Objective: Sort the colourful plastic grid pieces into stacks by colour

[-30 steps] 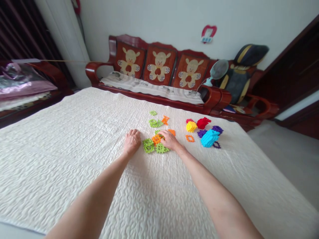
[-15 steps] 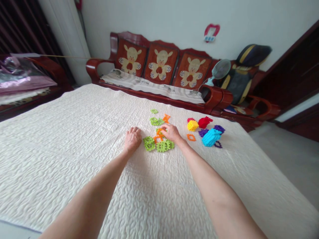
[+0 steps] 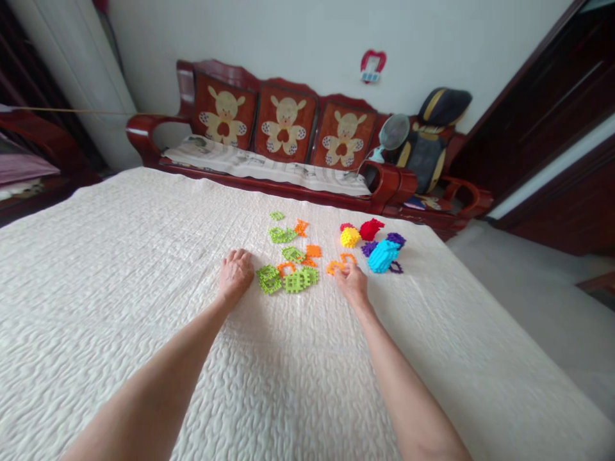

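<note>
My right hand (image 3: 353,282) pinches an orange building piece (image 3: 334,267), a square frame with toothed edges, just above the quilt. Beside its fingertips lies another orange square frame (image 3: 348,258). My left hand (image 3: 236,274) rests palm down on the white quilted cover with its fingers loosely bent and apart, holding nothing. Right of it are green toothed pieces (image 3: 269,280) and a larger green group (image 3: 300,280). Farther back lie a green piece (image 3: 293,254) and an orange solid square (image 3: 313,251). My right fingers partly hide the pieces they touch.
To the right sit built clusters: light blue (image 3: 383,257), yellow (image 3: 350,237), red (image 3: 371,229) and purple (image 3: 396,240). More green pieces (image 3: 282,235) and an orange one (image 3: 301,228) lie farther back. A wooden sofa (image 3: 259,173) and a fan (image 3: 394,132) stand behind the covered surface (image 3: 144,288).
My right hand has moved right from the green and orange group, carrying an orange piece to beside the separate orange frame. My left hand has stayed on the quilt. The view has turned slightly right.
</note>
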Demonstrator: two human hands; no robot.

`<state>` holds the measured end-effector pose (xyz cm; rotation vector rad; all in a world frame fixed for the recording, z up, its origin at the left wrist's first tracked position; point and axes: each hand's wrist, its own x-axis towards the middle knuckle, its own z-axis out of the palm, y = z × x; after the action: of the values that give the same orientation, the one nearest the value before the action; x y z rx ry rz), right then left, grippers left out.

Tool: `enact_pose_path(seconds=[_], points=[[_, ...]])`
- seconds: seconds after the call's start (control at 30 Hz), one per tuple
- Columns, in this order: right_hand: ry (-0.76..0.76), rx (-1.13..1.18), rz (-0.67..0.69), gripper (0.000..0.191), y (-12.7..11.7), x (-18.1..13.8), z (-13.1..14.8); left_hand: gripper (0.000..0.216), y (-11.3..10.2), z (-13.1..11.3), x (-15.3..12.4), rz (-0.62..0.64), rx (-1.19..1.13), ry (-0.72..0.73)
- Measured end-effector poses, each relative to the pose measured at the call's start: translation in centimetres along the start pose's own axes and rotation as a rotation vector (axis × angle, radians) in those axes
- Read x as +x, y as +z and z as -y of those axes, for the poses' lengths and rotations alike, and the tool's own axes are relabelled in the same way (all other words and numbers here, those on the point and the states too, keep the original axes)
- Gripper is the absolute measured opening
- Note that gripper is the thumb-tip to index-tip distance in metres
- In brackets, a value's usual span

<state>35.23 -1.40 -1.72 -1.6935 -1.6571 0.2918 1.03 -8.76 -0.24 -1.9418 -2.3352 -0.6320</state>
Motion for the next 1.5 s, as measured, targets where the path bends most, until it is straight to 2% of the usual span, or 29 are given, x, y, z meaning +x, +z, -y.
enact_pose_path(seconds=[0.1, 0.2, 0.33, 0.43, 0.57, 0.73, 0.8, 1.2, 1.5], points=[[-0.09, -0.073, -0.016, 0.028, -0.9, -0.5, -0.6, 0.036, 0.1, 0.1, 0.0, 0.005, 0.012, 0.005], [-0.115, -0.12, 0.005, 0.032, -1.5, -0.6, -0.7, 0.036, 0.2, 0.2, 0.1, 0.006, 0.013, 0.008], [-0.132, -0.186, 0.102, 0.028, -1.2, -1.1, -0.2, 0.036, 0.2, 0.3, 0.1, -0.007, 0.005, 0.016], [-0.136, -0.185, 0.112, 0.02, -0.5, -1.5, -0.2, 0.037, 0.1, 0.2, 0.0, -0.003, 0.009, 0.022], [-0.145, -0.01, 0.047, 0.023, -0.1, -0.8, -1.0, 0.037, 0.3, 0.3, 0.1, 0.0, 0.014, 0.02], [-0.08, 0.13, -0.205, 0.024, -0.1, 2.4, -2.6, 0.037, 0.5, 0.4, 0.2, -0.02, 0.006, 0.025], [-0.058, 0.137, -0.249, 0.023, 0.1, 3.5, -3.1, 0.037, 0.5, 0.5, 0.2, -0.018, 0.005, 0.031], [-0.068, 0.092, -0.229, 0.028, 1.4, 4.1, -4.5, 0.038, 1.3, 1.3, 0.7, -0.012, 0.019, 0.027], [-0.061, 0.066, -0.21, 0.03, 1.3, 4.0, -4.0, 0.037, 1.2, 1.3, 0.7, -0.022, 0.009, 0.039]])
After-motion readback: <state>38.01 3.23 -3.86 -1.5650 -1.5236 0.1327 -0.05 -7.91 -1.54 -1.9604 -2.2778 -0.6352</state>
